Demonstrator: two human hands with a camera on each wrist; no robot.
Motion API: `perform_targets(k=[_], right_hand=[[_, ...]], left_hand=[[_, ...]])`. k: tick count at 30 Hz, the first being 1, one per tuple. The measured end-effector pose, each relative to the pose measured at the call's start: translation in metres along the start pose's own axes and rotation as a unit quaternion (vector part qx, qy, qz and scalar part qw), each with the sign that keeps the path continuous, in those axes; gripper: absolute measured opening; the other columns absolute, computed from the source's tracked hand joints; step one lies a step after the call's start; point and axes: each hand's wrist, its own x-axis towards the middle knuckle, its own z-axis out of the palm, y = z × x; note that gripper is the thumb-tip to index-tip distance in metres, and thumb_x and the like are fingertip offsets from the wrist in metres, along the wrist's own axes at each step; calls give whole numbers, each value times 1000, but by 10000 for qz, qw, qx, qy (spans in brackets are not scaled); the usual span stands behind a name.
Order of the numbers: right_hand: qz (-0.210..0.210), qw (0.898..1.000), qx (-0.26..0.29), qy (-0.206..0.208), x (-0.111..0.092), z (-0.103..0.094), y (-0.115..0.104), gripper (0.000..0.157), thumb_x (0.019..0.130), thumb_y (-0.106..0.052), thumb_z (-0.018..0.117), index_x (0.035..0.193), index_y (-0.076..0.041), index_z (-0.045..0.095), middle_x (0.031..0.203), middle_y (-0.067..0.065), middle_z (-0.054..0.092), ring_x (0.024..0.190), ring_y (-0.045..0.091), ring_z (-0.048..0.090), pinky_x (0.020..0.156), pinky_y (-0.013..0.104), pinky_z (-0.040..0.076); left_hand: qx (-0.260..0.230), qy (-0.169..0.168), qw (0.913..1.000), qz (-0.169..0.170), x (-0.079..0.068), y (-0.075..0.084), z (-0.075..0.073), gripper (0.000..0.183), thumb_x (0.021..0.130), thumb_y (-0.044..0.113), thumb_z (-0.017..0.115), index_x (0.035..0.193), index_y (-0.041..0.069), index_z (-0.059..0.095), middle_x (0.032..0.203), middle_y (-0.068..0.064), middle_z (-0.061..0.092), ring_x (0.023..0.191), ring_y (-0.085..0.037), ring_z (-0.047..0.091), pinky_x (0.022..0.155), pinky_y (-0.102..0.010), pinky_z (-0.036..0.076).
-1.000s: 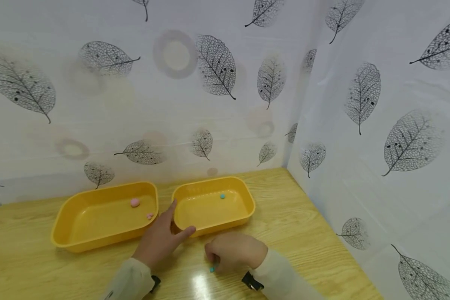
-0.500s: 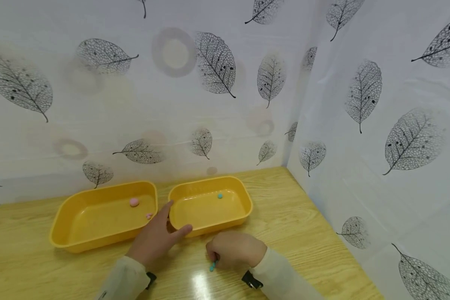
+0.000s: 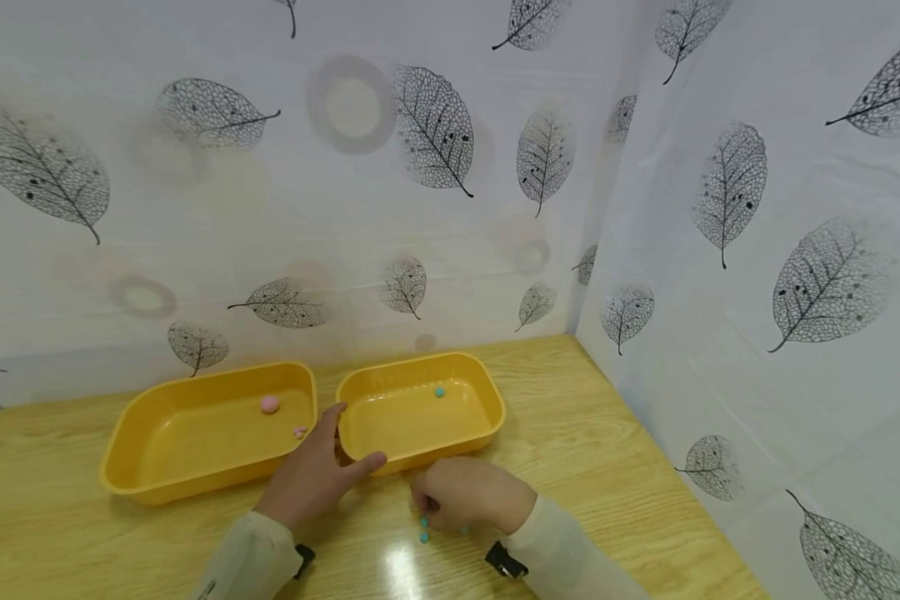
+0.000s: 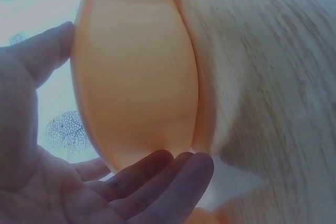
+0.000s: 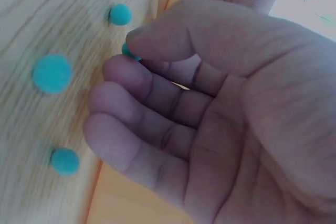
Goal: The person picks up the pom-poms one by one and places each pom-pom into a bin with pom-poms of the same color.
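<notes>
Teal balls [image 5: 52,73] lie on the table [image 3: 570,467] around the right hand [image 3: 472,496]. At far left stands a large yellow tray [image 3: 210,442], a pink ball [image 3: 270,404] and a small pink cluster [image 3: 300,432] inside it. Next comes the left hand [image 3: 311,483], its grip wide, fingertip and thumb at the rim of a smaller yellow tray [image 3: 397,425]; the left wrist view shows several more fingers against that tray, hidden in the head view. One teal ball [image 3: 439,392] sits towards its back. In front, the right hand's grip is narrow. The head view shows three balls beside it; the right wrist view shows four loose ones, plus a partly hidden ball [image 5: 129,52] pinched at the thumb tip.
</notes>
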Motion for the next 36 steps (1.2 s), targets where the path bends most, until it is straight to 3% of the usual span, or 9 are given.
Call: perform_targets(k=[4,8,13,16,20,24,27,36], right_hand=[[-100,9997,185,138,-2,-5,0,24,94,-13,75,78,-24,60,71,-16,52,62,-1,45,59,14,41],[-487,9971,454,355,-6,-14,4,22,95,-10,72,80,-23,63,72,-16,52,62,-2,45,59,13,40],[-704,9870,663,1287,-7,-24,12,15,95,-10,70,87,-21,65,77,-17,56,66,-2,48,62,14,43],[-617,9722,672,2157,-5,-26,19,10,93,-10,70,90,-19,66,80,-15,58,69,1,51,64,16,45],[-484,9398,408,3359,0,-23,32,12,89,-7,72,91,-16,65,83,-10,59,73,9,56,65,19,47],[-320,9126,203,4071,7,-22,44,10,89,-6,73,94,-14,67,87,-5,64,76,12,61,67,22,52],[-143,9085,196,4172,12,-21,50,3,93,-9,71,96,-11,70,89,-3,67,77,13,63,68,23,54],[313,9142,201,4036,19,-22,60,3,93,-12,71,96,-12,73,89,-3,71,77,13,65,68,25,55]], left_hand=[[-51,13,10000,-3,0,0,1,117,83,77,67,165,9,18,154,-22,49,124,-36,62,96,-58,52],[-90,9,10000,10,0,0,1,118,84,77,67,165,8,16,159,-23,43,129,-41,58,99,-60,50],[-78,-66,9999,18,0,1,1,120,85,77,66,167,8,12,166,-22,30,137,-46,50,103,-63,46],[-57,-109,9999,0,1,1,1,122,84,78,65,167,8,10,168,-21,25,141,-48,44,106,-65,44],[-37,-129,9999,16,1,-1,1,123,84,80,64,167,8,9,168,-21,25,142,-48,43,107,-66,42],[6,-120,9999,49,2,-2,0,123,84,80,64,167,8,8,168,-22,26,143,-48,42,108,-66,41],[62,-136,9999,60,2,-3,0,123,85,79,63,167,8,7,167,-23,27,142,-49,43,107,-67,41],[53,-220,9997,25,1,-1,1,123,84,80,62,167,10,6,168,-22,26,143,-49,41,107,-67,42]])
